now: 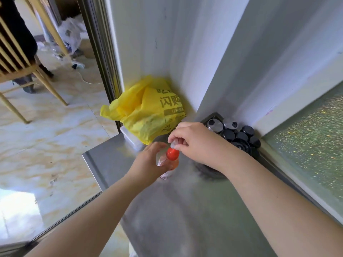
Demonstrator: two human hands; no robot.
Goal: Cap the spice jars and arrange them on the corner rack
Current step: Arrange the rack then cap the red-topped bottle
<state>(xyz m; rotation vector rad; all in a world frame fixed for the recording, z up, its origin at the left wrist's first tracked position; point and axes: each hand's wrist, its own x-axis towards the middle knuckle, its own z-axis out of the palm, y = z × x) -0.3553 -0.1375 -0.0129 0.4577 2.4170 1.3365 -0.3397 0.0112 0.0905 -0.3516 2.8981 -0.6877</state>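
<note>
My left hand point(148, 160) grips a clear spice jar point(167, 166) with an orange-red inner top point(172, 153), held tilted above the steel counter. My right hand point(194, 140) is just above it, fingertips pinched on a small clear cap point(174, 144) that touches the orange top. The corner rack point(213, 115) stands against the wall to the right, filled with several jars with black and silver lids point(233, 134). My right forearm hides the rack's lower front part.
A yellow plastic bag point(148, 110) sits in the wall corner on a white box point(130, 137). The steel counter point(167, 210) ends at an edge on the left. A frosted window point(306, 145) runs along the right. A wooden chair point(27, 71) stands on the floor at left.
</note>
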